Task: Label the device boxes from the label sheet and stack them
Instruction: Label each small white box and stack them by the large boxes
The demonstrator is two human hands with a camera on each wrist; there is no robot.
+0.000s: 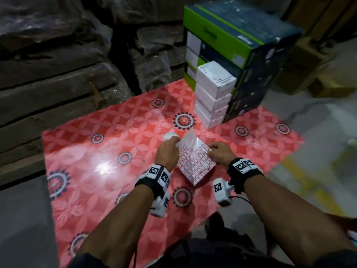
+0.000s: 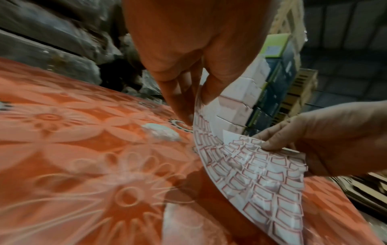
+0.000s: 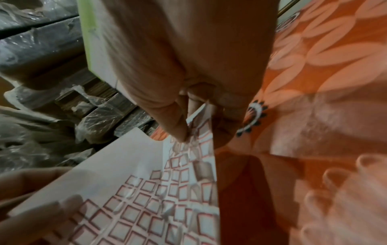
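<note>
Head view, left to right. Wrapped dark bundles (image 1: 54, 55) line the far left, beside a table covered with a red patterned cloth (image 1: 92, 171). A small crumpled white scrap (image 1: 168, 135) lies on the cloth just beyond the left hand (image 1: 167, 153). The left hand, fingers curled, pinches the left edge of the label sheet (image 1: 195, 161) between thumb and fingertips; the left wrist view shows the thumb on one face and the fingers (image 2: 180, 106) on the other. The label sheet, printed with rows of small red-bordered white labels, is held between the two hands above the cloth, bowed, with its far corner raised; whether its near corner touches the cloth cannot be told. The right hand (image 1: 220, 153), also with curled fingers, grips the sheet's right edge; in the right wrist view thumb and forefinger pinch at a label near that edge, though blur hides whether a label has lifted. Each wrist carries a black strap with white marker tags and a small camera. At the far right corner of the table stand four white device boxes (image 1: 213, 95), stacked in one column and touching a taller stack of green and dark cartons (image 1: 241, 45) behind them. Grey floor (image 1: 318, 151) lies to the right.
</note>
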